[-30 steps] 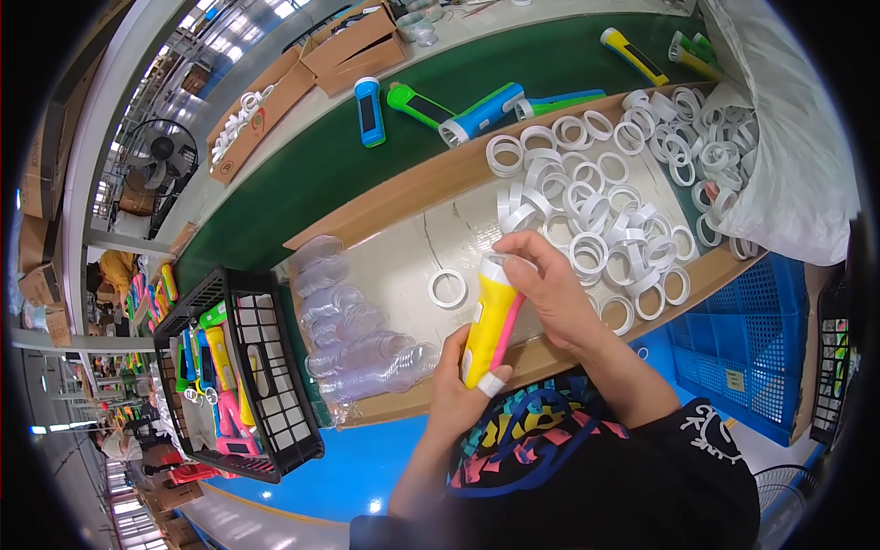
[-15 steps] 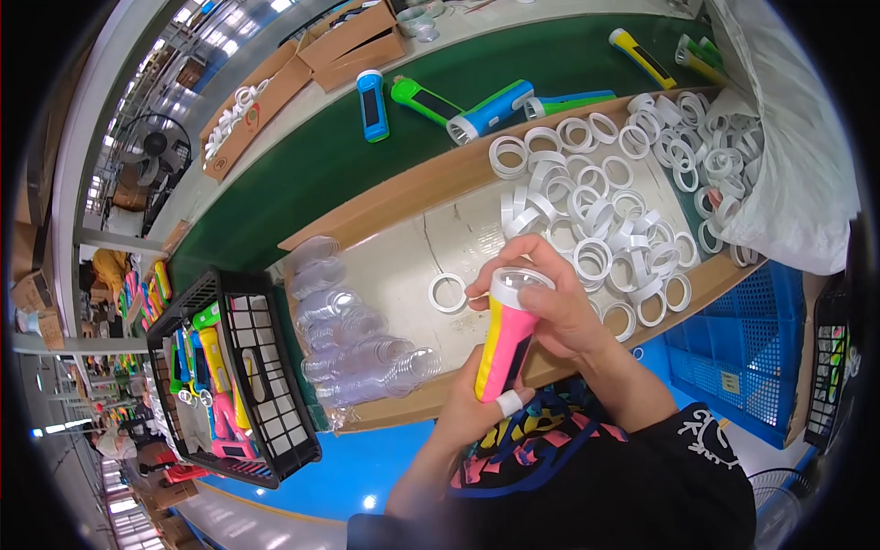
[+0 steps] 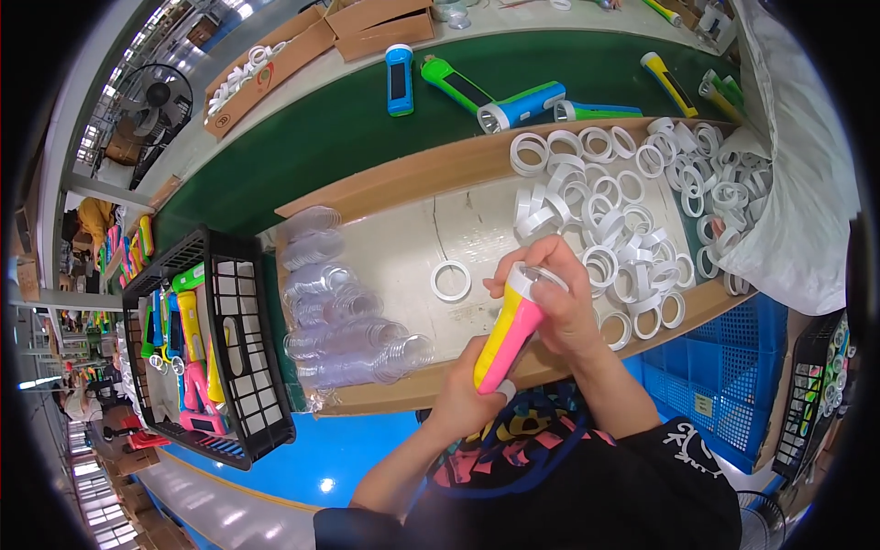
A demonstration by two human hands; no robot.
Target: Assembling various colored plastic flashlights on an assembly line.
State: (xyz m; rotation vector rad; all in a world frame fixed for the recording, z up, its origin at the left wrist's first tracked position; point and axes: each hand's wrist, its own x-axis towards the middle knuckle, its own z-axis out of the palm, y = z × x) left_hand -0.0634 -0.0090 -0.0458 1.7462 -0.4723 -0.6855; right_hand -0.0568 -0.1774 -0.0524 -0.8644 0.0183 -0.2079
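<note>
The person's left hand holds the low end of a yellow and pink flashlight. The right hand holds its wide white top. The flashlight leans over the near side of a cardboard tray. White rings fill the tray's right side (one sits alone), and clear discs lie left.

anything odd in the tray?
One white ring lies alone in the cardboard tray, apart from the heap of rings. A dark, crack-like line runs toward it; can't tell if that's damage.
</note>
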